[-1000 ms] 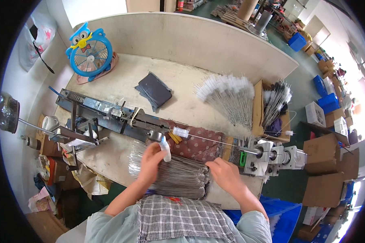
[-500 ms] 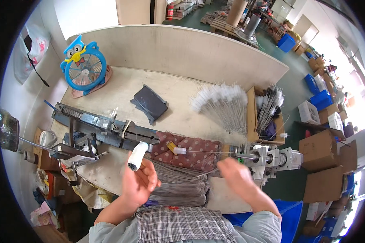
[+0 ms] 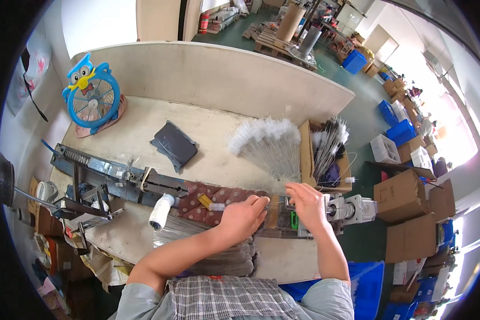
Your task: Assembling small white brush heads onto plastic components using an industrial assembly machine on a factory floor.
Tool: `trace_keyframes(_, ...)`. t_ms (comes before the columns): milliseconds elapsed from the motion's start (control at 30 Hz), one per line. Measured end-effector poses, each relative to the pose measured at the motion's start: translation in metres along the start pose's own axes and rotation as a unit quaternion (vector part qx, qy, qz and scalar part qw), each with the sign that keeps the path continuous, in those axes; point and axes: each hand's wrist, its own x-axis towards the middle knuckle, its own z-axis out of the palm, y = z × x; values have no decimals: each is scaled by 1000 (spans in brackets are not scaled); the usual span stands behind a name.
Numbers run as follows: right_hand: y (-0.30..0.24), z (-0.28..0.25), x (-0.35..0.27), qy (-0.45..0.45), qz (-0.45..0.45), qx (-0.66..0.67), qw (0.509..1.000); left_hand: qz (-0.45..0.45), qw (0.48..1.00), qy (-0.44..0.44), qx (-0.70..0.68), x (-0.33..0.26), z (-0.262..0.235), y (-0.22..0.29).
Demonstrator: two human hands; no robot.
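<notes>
My left hand [image 3: 244, 217] reaches across the dotted cloth [image 3: 194, 193], palm down, its fingers bent together above the right end. Whatever they pinch is hidden. Just left of it lies a small brush with white bristles [image 3: 216, 207], beside a yellow piece [image 3: 203, 201]; its wire stem runs out of sight under the hand. My right hand [image 3: 309, 207] hovers at the metal clamping machine [image 3: 352, 210], fingers stretched leftward and slightly apart, with nothing visible in them. A green part [image 3: 293, 220] shows between the two hands.
A bundle of wire stems [image 3: 208, 248] lies in front of the cloth. White-tipped brushes [image 3: 269, 144] fan out behind, near a cardboard box [image 3: 306, 154] of more. To the left are a long metal jig [image 3: 117, 173], a white roll [image 3: 161, 212], a dark pad [image 3: 175, 145] and a blue fan [image 3: 93, 101].
My left hand has swung right, from beside the white roll to the cloth's right end. The right hand has turned upward, nearer the machine. The whole view has shifted somewhat.
</notes>
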Motion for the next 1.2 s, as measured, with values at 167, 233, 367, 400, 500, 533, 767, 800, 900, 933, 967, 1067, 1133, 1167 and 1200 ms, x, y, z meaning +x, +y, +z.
trace_keyframes(167,14,-1,-7,4,11,6,1000,48,996,11,67,25,26,-1)
trace_keyframes(233,16,-2,-10,17,10,8,1000,91,992,1,92,34,32,-4)
trace_keyframes(367,24,-2,-15,44,-5,-3,999,87,988,-16,124,46,37,-9)
trace_keyframes(400,26,-1,-15,47,0,-1,999,94,986,-25,139,51,38,-12)
trace_keyframes(500,28,4,-9,85,-65,-33,994,130,969,-59,199,84,45,-23)
trace_keyframes(533,27,6,-5,54,-37,-57,996,157,953,-81,245,93,49,-28)
trace_keyframes(767,12,-7,-8,-26,-37,-19,999,158,966,-54,197,59,39,-49)
trace_keyframes(800,12,-3,-10,1,-63,-24,998,138,970,-60,189,37,24,-49)
trace_keyframes(900,11,-2,-4,-34,-44,-71,996,88,985,-29,143,-9,-12,-42)
trace_keyframes(933,15,2,0,-60,-36,-87,994,88,988,8,124,-22,-22,-43)
trace_keyframes(967,22,5,-2,-62,-23,-44,997,87,988,11,125,-34,-32,-40)
trace_keyframes(1067,16,-5,9,-172,13,27,985,47,984,87,148,-75,-60,-42)
trace_keyframes(1133,0,-7,15,-192,29,38,980,-67,982,148,91,-97,-71,-36)
trace_keyframes(1167,-10,-3,20,-180,-25,40,983,-103,978,168,75,-103,-73,-33)
trace_keyframes(1200,-22,4,25,-168,-80,41,982,-108,976,175,74,-107,-77,-30)
